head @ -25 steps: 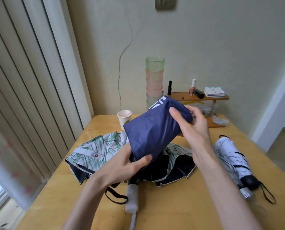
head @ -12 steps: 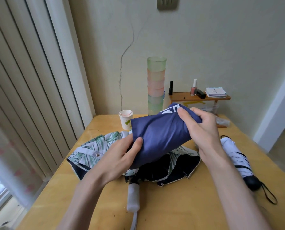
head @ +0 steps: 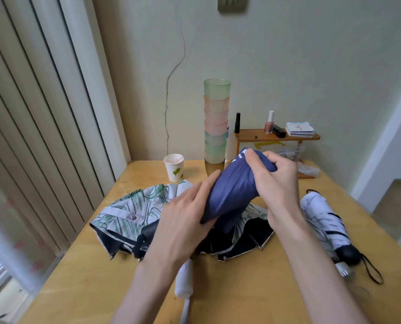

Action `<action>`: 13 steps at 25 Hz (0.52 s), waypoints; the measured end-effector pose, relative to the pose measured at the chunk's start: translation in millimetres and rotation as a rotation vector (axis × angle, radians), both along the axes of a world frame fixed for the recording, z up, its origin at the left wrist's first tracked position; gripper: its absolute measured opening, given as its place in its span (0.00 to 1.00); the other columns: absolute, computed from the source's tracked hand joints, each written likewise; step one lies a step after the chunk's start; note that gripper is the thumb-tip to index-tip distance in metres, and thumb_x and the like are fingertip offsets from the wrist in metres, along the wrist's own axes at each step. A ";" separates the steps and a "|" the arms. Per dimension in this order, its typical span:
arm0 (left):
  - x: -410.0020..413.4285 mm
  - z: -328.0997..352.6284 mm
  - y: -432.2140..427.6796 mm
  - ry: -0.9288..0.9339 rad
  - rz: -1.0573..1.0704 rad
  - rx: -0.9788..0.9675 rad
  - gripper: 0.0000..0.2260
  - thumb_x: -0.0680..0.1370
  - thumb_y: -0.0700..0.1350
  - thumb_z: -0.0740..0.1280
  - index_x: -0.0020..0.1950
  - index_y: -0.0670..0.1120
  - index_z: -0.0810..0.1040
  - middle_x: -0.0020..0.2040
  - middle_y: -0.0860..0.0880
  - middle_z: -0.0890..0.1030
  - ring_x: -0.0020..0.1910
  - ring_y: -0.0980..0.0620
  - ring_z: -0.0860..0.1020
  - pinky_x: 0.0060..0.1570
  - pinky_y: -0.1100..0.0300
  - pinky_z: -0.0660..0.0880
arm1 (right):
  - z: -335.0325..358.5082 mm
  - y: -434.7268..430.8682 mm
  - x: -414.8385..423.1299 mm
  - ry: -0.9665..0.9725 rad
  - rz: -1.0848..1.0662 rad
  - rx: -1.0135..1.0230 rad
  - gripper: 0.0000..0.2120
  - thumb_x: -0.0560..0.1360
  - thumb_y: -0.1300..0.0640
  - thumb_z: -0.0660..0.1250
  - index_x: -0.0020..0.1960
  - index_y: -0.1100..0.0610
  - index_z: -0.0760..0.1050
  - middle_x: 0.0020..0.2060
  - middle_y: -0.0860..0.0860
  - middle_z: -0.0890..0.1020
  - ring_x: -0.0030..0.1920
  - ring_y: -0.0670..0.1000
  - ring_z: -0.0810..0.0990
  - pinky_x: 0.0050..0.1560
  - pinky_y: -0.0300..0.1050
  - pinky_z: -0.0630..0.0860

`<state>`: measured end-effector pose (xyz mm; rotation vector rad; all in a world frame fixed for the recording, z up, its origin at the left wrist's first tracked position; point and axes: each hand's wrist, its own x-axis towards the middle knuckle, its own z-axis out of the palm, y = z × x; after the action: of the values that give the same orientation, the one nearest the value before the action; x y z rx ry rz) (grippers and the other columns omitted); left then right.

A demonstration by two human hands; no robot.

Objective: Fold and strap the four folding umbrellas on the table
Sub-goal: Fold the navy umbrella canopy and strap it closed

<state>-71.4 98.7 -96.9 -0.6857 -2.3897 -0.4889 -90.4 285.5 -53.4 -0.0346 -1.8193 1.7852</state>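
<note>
1. I am holding a navy blue umbrella (head: 232,195) in the air above the middle of the surface (head: 241,284), its bundled canopy tilting from low near me to high and away.
2. My right hand (head: 276,181) is wrapping over the far, upper end of it, fingers curled and clenching the fabric.
3. My left hand (head: 185,220) is pressing against the near, lower end, fingers stretched along the cloth, thumb underneath.
4. A leaf-print umbrella (head: 136,213) is lying directly below, unfolded and rumpled, its dark lining showing along the edges, its white handle (head: 184,280) pointing toward me.
5. A white umbrella (head: 323,218) is lying to my right, rolled up, with a black handle and wrist loop at the near end.
6. A paper cup (head: 174,167) is standing at the far edge of the surface, beside a tall stack of tinted cups (head: 215,122).
7. A small wooden shelf (head: 276,136) is sitting behind my right hand, carrying little bottles.
</note>
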 end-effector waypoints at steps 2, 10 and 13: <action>-1.7 0.3 -7.3 -0.043 0.000 0.028 0.35 0.72 0.54 0.74 0.76 0.64 0.63 0.55 0.55 0.84 0.47 0.43 0.83 0.38 0.51 0.78 | 1.5 -2.9 0.8 0.015 0.016 -0.005 0.22 0.79 0.49 0.73 0.41 0.67 0.73 0.35 0.61 0.74 0.38 0.50 0.73 0.43 0.48 0.69; -1.7 2.0 -19.0 -0.410 -0.182 0.394 0.19 0.71 0.55 0.80 0.57 0.53 0.78 0.43 0.56 0.85 0.45 0.48 0.83 0.43 0.53 0.79 | 16.1 -6.3 10.7 -0.016 0.155 -0.007 0.16 0.79 0.45 0.74 0.49 0.60 0.81 0.43 0.51 0.85 0.44 0.47 0.82 0.49 0.43 0.76; 7.0 10.0 -14.0 -0.601 -0.224 0.742 0.15 0.71 0.45 0.84 0.53 0.50 0.82 0.42 0.58 0.87 0.39 0.59 0.84 0.38 0.63 0.79 | 14.9 -2.5 7.5 0.044 0.229 0.099 0.18 0.76 0.44 0.77 0.62 0.50 0.80 0.56 0.48 0.84 0.53 0.41 0.82 0.53 0.34 0.76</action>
<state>-64.4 84.7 -86.9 -0.4936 -2.3588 -1.7676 -82.9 283.0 -38.5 0.2593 -1.9417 1.8288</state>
